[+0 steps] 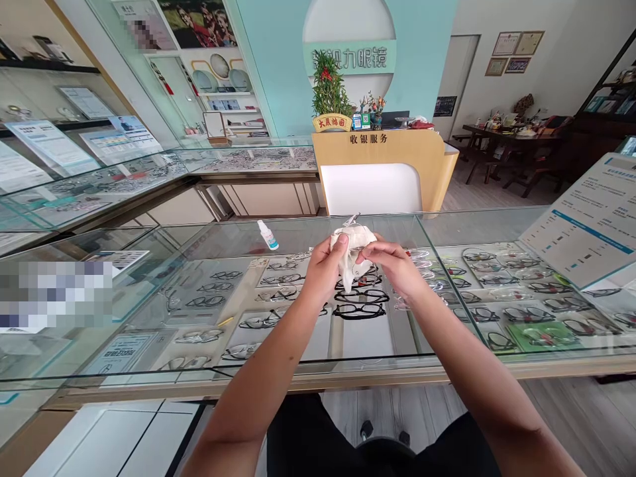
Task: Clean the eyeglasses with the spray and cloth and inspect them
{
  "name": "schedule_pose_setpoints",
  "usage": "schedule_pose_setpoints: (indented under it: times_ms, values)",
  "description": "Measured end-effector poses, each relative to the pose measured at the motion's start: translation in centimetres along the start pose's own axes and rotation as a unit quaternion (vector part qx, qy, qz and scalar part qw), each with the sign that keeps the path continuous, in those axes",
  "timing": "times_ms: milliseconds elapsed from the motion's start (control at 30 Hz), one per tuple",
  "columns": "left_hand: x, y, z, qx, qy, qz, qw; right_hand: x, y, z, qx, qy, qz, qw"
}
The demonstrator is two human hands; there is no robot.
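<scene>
A cream cleaning cloth point(362, 235) is bunched between my two hands above the glass counter point(298, 240). My left hand point(324, 262) is closed on its left side, thumb on top. At the cloth's right edge, my right hand point(391, 260) has its fingers pinched together on it. A thin, shiny piece point(352, 218) pokes out above the cloth, perhaps part of a pair of glasses; the rest of it is hidden. A small white spray bottle point(267, 235) rests on the glass to the left of my hands.
Under the glass lie rows of eyeglasses point(360, 310). A sign board point(589, 218) leans at the right, and papers point(116, 260) lie to the left. Beyond stands a wooden cashier desk point(380, 149) with a plant point(328, 86). A stool base point(382, 447) shows below me.
</scene>
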State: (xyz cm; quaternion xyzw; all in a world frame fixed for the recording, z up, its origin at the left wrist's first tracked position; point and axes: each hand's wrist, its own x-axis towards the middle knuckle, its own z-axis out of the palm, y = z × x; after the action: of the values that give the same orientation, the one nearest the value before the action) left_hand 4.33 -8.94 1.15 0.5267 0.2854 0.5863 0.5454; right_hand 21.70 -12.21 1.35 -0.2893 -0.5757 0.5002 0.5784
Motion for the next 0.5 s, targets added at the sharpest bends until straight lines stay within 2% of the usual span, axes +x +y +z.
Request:
schedule_pose_setpoints:
  times_ms: [233, 500]
  values:
    - [0.13, 0.31, 0.22, -0.008, 0.022, -0.004, 1.000, -0.13, -0.21, 0.13, -0.040, -0.024, 0.010, 0.999]
    - [0.19, 0.55, 0.13, -0.016, 0.010, -0.037, 0.999, -0.13, 0.02, 0.05, -0.062, -0.032, -0.001, 0.998]
